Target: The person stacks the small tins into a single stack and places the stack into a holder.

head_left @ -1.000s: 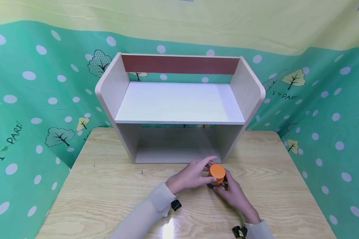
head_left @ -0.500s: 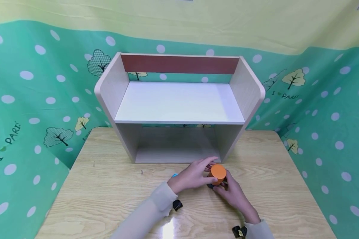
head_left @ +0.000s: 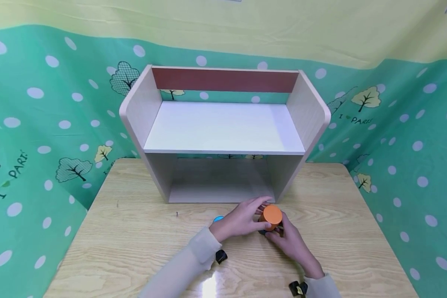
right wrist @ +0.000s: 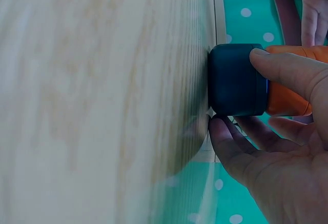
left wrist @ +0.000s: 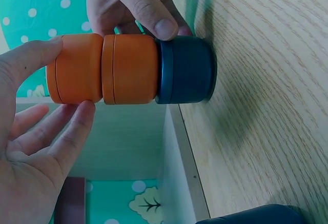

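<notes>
Three small round lidded jars stand in an upright stack on the table, just in front of the shelf's right end. In the left wrist view the top orange jar [left wrist: 79, 69] sits on the middle orange jar [left wrist: 130, 69], which rests on a dark blue jar [left wrist: 187, 70]. My left hand [head_left: 242, 219] pinches the top orange jar between thumb and fingers. Low on the stack, my right hand [head_left: 290, 240] holds the blue jar, thumb near its lid and fingertips close to the table. A separate blue jar [head_left: 218, 218] shows partly behind my left wrist.
A white open shelf unit [head_left: 223, 128] with two levels stands right behind the hands. The wooden table [head_left: 115, 248] extends to both sides. A green and yellow patterned curtain [head_left: 41, 120] surrounds the back and sides.
My left hand and the top orange jar have shifted very slightly to the right. More of the separate blue jar shows beside the left wrist. The right hand stays put.
</notes>
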`<state>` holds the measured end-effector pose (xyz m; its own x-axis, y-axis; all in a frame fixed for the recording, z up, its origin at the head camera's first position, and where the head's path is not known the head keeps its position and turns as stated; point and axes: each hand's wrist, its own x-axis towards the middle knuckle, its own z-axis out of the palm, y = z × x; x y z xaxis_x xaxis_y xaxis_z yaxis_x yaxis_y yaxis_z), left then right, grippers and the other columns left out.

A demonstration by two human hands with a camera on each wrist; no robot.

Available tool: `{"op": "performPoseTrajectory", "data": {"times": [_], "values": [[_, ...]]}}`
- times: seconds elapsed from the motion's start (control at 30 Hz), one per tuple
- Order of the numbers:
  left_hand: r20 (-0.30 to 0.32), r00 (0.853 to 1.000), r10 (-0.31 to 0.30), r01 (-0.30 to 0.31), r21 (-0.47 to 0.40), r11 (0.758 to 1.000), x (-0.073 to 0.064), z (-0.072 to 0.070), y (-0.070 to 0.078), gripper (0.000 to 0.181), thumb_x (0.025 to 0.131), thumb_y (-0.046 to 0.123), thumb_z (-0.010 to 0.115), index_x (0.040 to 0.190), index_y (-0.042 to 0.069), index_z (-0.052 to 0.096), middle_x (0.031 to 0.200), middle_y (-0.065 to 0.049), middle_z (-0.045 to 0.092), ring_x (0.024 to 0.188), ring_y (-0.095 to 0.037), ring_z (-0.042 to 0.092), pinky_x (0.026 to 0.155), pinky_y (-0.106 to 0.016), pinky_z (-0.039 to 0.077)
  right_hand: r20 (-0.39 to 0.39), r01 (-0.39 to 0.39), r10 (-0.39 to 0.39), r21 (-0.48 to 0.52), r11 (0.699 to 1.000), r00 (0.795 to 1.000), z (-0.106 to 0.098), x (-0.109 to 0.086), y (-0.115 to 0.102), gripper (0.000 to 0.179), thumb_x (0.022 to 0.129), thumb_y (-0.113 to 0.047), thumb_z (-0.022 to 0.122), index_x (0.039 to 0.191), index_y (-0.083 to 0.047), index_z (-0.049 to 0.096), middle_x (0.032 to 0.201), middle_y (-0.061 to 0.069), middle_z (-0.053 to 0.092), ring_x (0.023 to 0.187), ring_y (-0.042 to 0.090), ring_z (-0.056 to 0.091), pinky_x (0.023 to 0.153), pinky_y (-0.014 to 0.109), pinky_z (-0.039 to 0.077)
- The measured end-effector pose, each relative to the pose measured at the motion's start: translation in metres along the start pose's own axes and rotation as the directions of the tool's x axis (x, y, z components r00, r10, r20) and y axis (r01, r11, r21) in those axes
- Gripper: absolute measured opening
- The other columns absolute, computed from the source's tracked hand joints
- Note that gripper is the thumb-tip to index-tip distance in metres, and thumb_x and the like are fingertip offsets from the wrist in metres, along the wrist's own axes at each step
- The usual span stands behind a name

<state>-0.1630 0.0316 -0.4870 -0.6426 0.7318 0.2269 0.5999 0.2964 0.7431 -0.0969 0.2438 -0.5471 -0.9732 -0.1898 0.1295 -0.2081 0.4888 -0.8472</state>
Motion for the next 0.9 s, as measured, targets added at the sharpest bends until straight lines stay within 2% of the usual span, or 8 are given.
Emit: {"op": "performPoseTrajectory", "data": {"times": [0.1, 0.27, 0.4, 0.67, 0.9], "values": [[0.000, 1.000, -0.004, 0.004, -0.018, 1.000, -0.001, 0.000, 0.000, 0.075, 0.092, 0.030, 0.075, 0.153, 0.012, 0.037, 0.135, -0.001, 0.058, 0.115, -0.004, 0.057, 0.095, -0.019, 0.048, -0.004, -0.002, 0.002, -0.005, 1.000, 1.000, 0.000, 0.000, 0.000, 0.074, 0.085, 0.003, 0.077, 0.147, 0.000, 0.036, 0.132, 0.019, 0.057, 0.115, 0.031, 0.057, 0.089, 0.047, 0.056], [-0.010, 0.998, -0.065, 0.065, -0.033, 0.997, -0.007, -0.005, 0.001, 0.074, 0.092, 0.033, 0.075, 0.154, 0.020, 0.036, 0.144, 0.000, 0.052, 0.122, -0.011, 0.056, 0.098, -0.025, 0.049, -0.002, 0.002, -0.002, -0.016, 1.000, 1.000, 0.001, 0.000, 0.001, 0.074, 0.085, 0.002, 0.077, 0.147, 0.000, 0.036, 0.130, 0.019, 0.057, 0.115, 0.033, 0.058, 0.088, 0.048, 0.056], [-0.032, 0.995, -0.096, 0.094, -0.058, 0.994, -0.014, -0.012, 0.002, 0.074, 0.092, 0.032, 0.075, 0.154, 0.018, 0.036, 0.143, -0.001, 0.052, 0.121, -0.017, 0.057, 0.098, -0.027, 0.049, 0.003, -0.002, 0.002, -0.008, 1.000, 1.000, 0.001, 0.000, 0.000, 0.073, 0.085, 0.004, 0.077, 0.146, 0.000, 0.037, 0.130, 0.021, 0.057, 0.117, 0.036, 0.058, 0.090, 0.049, 0.055], [-0.120, 0.988, -0.094, 0.081, -0.108, 0.991, -0.031, -0.029, 0.005, 0.074, 0.091, 0.026, 0.077, 0.153, 0.018, 0.037, 0.138, -0.003, 0.056, 0.118, -0.015, 0.059, 0.098, -0.029, 0.051, -0.005, -0.024, 0.024, -0.001, 1.000, 1.000, 0.000, 0.001, -0.002, 0.073, 0.084, 0.004, 0.077, 0.145, -0.001, 0.038, 0.131, 0.023, 0.057, 0.119, 0.039, 0.057, 0.092, 0.051, 0.054], [-0.171, 0.982, -0.077, 0.056, -0.126, 0.990, -0.047, -0.036, 0.008, 0.073, 0.092, 0.027, 0.076, 0.153, 0.015, 0.037, 0.138, -0.002, 0.056, 0.122, -0.019, 0.057, 0.099, -0.029, 0.050, -0.008, 0.008, -0.008, -0.022, 1.000, 1.000, 0.002, -0.001, -0.001, 0.073, 0.084, 0.002, 0.078, 0.145, 0.000, 0.038, 0.130, 0.023, 0.058, 0.118, 0.041, 0.057, 0.090, 0.051, 0.055]]}}
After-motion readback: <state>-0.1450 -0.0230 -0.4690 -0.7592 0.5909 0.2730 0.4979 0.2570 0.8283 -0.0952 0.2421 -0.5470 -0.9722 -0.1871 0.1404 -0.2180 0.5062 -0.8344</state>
